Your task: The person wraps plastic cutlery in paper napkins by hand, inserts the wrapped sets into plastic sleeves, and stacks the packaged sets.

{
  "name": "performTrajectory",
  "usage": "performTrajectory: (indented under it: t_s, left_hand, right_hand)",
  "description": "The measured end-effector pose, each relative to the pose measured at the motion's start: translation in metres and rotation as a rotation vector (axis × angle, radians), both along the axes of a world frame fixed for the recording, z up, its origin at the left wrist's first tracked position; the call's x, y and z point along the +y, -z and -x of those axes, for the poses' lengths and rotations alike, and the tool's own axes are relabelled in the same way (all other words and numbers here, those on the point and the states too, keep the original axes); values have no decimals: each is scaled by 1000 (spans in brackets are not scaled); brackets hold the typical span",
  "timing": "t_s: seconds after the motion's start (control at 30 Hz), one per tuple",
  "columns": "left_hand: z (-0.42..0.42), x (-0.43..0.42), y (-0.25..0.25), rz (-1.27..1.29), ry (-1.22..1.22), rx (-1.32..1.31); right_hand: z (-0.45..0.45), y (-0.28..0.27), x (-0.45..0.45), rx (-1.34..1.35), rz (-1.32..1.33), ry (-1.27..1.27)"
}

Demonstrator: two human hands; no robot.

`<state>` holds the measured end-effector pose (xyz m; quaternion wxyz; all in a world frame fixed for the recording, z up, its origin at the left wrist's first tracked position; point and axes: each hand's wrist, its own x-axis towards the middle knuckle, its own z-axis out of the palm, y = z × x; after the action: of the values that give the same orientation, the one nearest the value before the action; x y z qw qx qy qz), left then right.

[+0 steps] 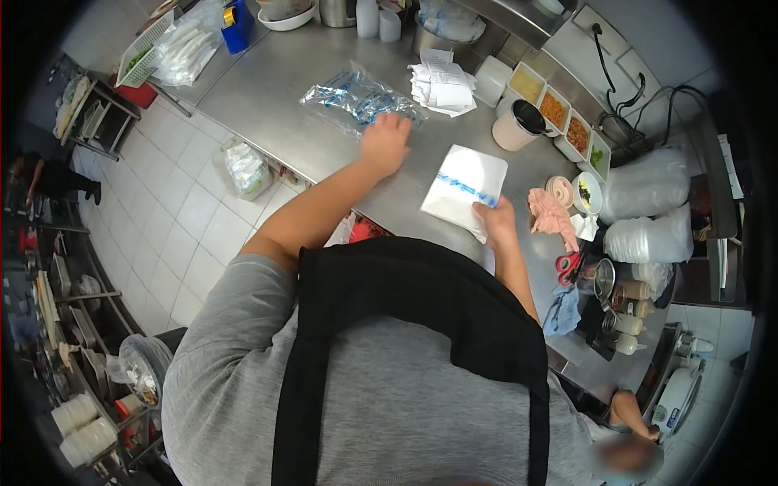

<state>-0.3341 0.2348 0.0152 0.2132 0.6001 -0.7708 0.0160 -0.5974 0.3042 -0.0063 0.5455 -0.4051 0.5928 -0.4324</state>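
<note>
My left hand (pixel 385 144) reaches forward over the steel worktop, fingers curled at the near edge of a crumpled clear plastic wrapper (pixel 348 95) with blue print. The fingertips are partly hidden, but they appear closed on the plastic. Closer to my body, my right hand (pixel 498 220) grips the lower right edge of a flat white packet (pixel 463 185), thumb on top. A blue printed strip crosses the packet. Whether it holds paper or bags I cannot make out.
White paper slips (pixel 442 85) lie beyond the packet. At right stand a lidded cup (pixel 519 125), food containers (pixel 553 108), a pink cloth (pixel 553 217), red-handled scissors (pixel 569 266) and stacked plastic lids (pixel 648 235). Another person (pixel 628 454) is at lower right.
</note>
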Motion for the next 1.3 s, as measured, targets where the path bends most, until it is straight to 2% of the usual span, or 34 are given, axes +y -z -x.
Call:
performTrajectory:
  t_s: [0.03,0.13,0.23,0.33,0.43,0.53,0.63,0.73,0.83,0.93,1.03,1.17,1.3]
  left_hand:
    - [-8,-5,5,9,-34,-7]
    - [-24,-17,11,-214,-150,254]
    - [-36,-15,9,-246,-107,604]
    - [-41,-4,-4,-263,-44,634]
    - [-44,6,-4,-240,7,678]
    - [-43,15,-7,-300,25,764]
    - [-43,18,-3,-126,117,614]
    - [-47,21,-2,-272,141,618]
    - [-50,24,3,-191,211,446]
    - [-56,23,8,-84,421,173]
    - [-53,18,14,-91,272,68]
    - [-49,18,12,-50,284,113]
    - [-48,24,-2,-8,416,181]
  right_hand:
    - [-3,-3,-1,-24,-17,-11]
    - [-15,-19,-7,-293,-137,-105]
    - [-25,-28,-16,-282,-186,-201]
    - [-33,-21,-29,-316,-201,-305]
    - [-50,-26,-34,-307,-154,-284]
    - [-67,-25,-36,-150,-199,-361]
    - [-86,-31,-31,-163,-223,-393]
    - [-98,-18,-36,-242,-141,-368]
    - [-109,-6,-42,-223,-165,-281]
    - [-115,2,-45,-134,-166,-267]
    - [-121,2,-46,-47,-132,-321]
    - [-124,22,-60,146,-3,-441]
    - [-126,7,-69,215,-80,-527]
